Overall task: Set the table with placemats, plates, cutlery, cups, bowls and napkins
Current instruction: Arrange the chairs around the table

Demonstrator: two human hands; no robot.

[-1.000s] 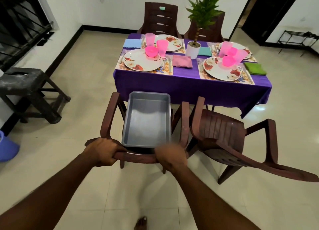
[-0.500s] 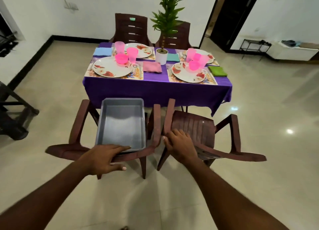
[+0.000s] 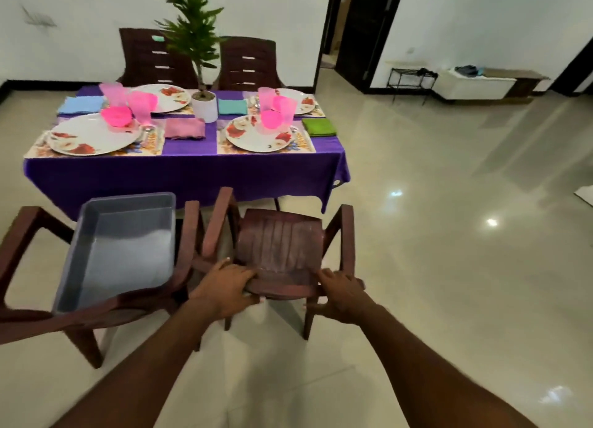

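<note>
Left hand (image 3: 224,291) and right hand (image 3: 341,294) each grip the brown plastic chair's (image 3: 279,248) backrest, lower centre; fingertips hidden behind it. The grey tub (image 3: 122,248) sits on the left chair (image 3: 19,235), cut off at frame edge; cutlery on the table (image 3: 192,171) is too blurred to tell.

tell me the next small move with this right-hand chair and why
Probably push the chair forward toward the purple-clothed table. Both the left hand and the right hand grip its backrest top, its seat stands clear of the table edge, and the four place settings look complete.
</note>
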